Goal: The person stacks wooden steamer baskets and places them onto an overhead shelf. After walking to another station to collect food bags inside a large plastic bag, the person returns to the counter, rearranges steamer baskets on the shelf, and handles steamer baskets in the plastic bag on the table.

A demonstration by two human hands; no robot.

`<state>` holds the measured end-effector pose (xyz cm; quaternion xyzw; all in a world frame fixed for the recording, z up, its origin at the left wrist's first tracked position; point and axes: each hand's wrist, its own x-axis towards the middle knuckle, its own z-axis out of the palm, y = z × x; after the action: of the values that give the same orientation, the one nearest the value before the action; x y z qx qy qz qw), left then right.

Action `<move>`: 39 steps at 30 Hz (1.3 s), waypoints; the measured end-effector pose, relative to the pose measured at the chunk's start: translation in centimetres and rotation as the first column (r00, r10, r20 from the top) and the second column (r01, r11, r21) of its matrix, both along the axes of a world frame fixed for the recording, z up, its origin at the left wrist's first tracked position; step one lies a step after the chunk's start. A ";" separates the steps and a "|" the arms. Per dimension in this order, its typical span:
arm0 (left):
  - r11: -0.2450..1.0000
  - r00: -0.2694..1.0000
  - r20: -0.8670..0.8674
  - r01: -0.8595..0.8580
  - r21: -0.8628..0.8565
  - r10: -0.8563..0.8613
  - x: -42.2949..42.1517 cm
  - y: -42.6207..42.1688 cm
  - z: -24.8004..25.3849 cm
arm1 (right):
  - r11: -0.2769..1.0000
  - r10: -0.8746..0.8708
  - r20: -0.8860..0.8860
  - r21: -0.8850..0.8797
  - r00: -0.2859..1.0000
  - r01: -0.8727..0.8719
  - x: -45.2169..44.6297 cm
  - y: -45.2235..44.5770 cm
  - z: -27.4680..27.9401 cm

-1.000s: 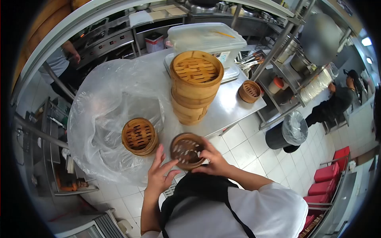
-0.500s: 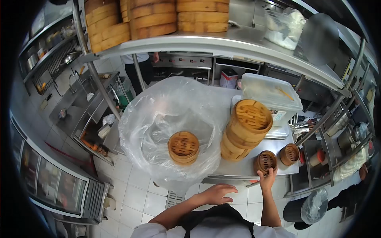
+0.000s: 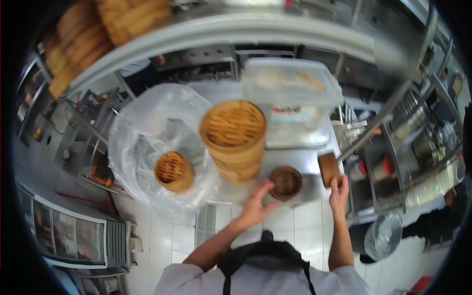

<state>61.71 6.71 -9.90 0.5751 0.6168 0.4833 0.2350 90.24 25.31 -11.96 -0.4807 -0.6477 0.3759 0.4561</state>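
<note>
At the table's right edge, my right hand [image 3: 338, 195] grips a small dark bamboo steamer basket [image 3: 329, 168], which is tipped on its side. My left hand [image 3: 255, 204] has its thumb and fingers apart at the left rim of another small dark steamer basket [image 3: 286, 184]; whether the fingertips touch it I cannot tell. This basket stands on the tabletop with its inside showing. To the left rises a stack of larger bamboo steamers [image 3: 235, 130]. Further left, a small lighter steamer [image 3: 174, 172] sits on a clear plastic bag [image 3: 132, 135].
A lidded clear plastic box [image 3: 295, 93] stands behind the stacked steamers. Overhead runs a metal shelf [image 3: 236, 32] bearing more large steamers [image 3: 132, 19]. A shelf rack with plates [image 3: 430, 191] and a bin lined with plastic [image 3: 383, 236] are at the right.
The view has swung right. My right hand has moved from one dark basket to the rightmost one and tilted it. My left hand has come up to the other basket, whose inside now shows.
</note>
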 end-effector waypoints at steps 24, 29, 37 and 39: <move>0.999 0.679 0.733 0.014 0.045 -0.043 2.5 6.4 -4.5 | 0.938 0.061 -0.357 -0.299 0.932 -0.176 -12.4 -3.4 0.5; 0.997 0.667 0.742 0.068 0.031 -0.068 2.7 5.5 -5.5 | 0.948 0.145 -0.504 -0.175 0.851 -0.265 -11.3 -3.6 -3.0; 0.994 0.780 0.626 -0.059 0.090 -0.011 4.6 5.0 -6.7 | 0.877 0.096 -0.779 -0.228 0.620 -0.422 -11.3 -3.4 -6.9; 0.962 0.996 0.038 -0.085 0.261 0.078 3.3 2.0 -2.6 | 0.862 -0.032 -0.884 -0.261 0.467 -0.434 -11.7 -6.3 -1.7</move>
<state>64.98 8.70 -12.45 0.5687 0.5673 0.5778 0.1451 78.54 19.03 -13.68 -0.2347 -0.2765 0.7571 0.5434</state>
